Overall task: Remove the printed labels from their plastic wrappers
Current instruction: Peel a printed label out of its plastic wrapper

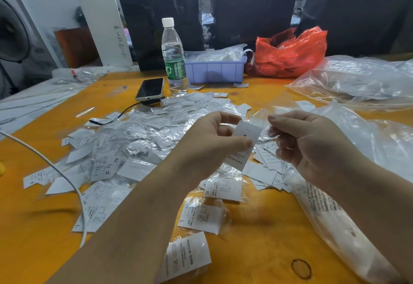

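the left hand (214, 136) is pinching a printed label (244, 145) while the right hand (310, 143) is pinching its clear wrapper (268, 113), held just above the heaped pile of labels (138, 145) on the yellow table (257, 239); seemingly mid-extraction, the person is next needing to pull the two apart.

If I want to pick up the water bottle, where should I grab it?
Grab the water bottle around its middle, at the green label. It stands upright, so come from the front. The phone lies to its left and the purple bin to its right.
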Action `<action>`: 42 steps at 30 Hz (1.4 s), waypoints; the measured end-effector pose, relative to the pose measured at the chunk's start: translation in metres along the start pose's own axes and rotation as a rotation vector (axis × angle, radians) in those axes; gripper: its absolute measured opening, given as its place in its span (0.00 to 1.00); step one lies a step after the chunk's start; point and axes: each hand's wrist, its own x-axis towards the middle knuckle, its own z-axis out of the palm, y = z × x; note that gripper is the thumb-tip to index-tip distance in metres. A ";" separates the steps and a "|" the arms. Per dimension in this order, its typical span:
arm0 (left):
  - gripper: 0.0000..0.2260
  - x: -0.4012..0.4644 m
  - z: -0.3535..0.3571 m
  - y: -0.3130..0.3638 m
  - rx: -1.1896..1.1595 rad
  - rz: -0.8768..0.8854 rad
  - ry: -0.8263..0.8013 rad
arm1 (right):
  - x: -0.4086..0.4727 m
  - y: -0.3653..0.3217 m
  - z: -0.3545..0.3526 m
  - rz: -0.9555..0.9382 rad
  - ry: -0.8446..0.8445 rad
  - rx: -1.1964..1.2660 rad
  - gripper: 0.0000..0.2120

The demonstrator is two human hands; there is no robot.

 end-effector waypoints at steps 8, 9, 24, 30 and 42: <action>0.16 0.000 0.000 -0.001 -0.027 -0.005 0.021 | -0.002 0.001 0.002 0.005 -0.023 0.003 0.07; 0.16 0.000 -0.001 -0.001 -0.028 -0.005 0.023 | -0.002 0.001 0.002 0.004 -0.020 0.005 0.07; 0.16 0.002 -0.002 -0.003 -0.001 0.010 0.055 | -0.003 0.002 0.002 0.009 -0.019 0.008 0.07; 0.16 0.004 -0.002 -0.005 0.026 0.009 0.056 | -0.002 0.003 0.000 0.015 -0.004 0.018 0.06; 0.17 0.002 -0.001 -0.005 0.041 0.033 0.054 | -0.001 0.006 0.002 0.023 -0.009 -0.012 0.05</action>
